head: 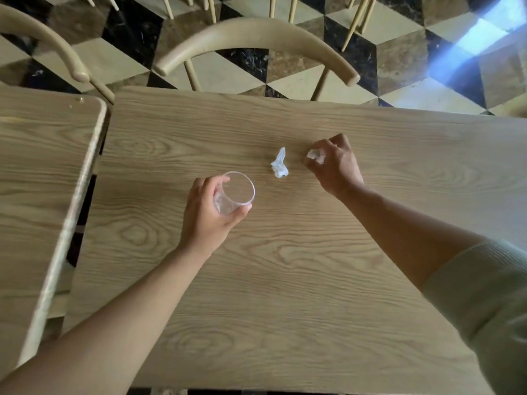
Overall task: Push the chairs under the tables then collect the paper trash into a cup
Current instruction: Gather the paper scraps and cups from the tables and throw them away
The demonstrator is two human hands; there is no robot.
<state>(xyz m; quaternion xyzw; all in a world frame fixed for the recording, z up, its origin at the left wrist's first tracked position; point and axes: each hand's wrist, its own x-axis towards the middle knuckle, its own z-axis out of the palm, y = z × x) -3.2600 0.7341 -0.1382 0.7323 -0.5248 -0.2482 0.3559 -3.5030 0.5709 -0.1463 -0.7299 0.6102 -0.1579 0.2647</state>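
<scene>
Head view: the left hand (209, 215) grips a clear cup (235, 193) just above or on the table (256, 295), mouth tilted toward the right hand (332, 163), which pinches one paper wad (316, 157) in its fingertips. A second wad (279, 166) lies loose on the table between cup and right hand. The chair (256, 42) beyond looks tucked in; the step goes best if the cup is held steady and open while the wad is carried right over its rim before the fingers let go.

Wooden table (285, 280) near half bare: open passage. Loose paper wad (279, 166) lies between clear cup (235, 193) and right hand (335, 163), narrow gaps either side. Chair back (256, 32) tight against far edge. Second table (37, 166) left, slim gap between.
</scene>
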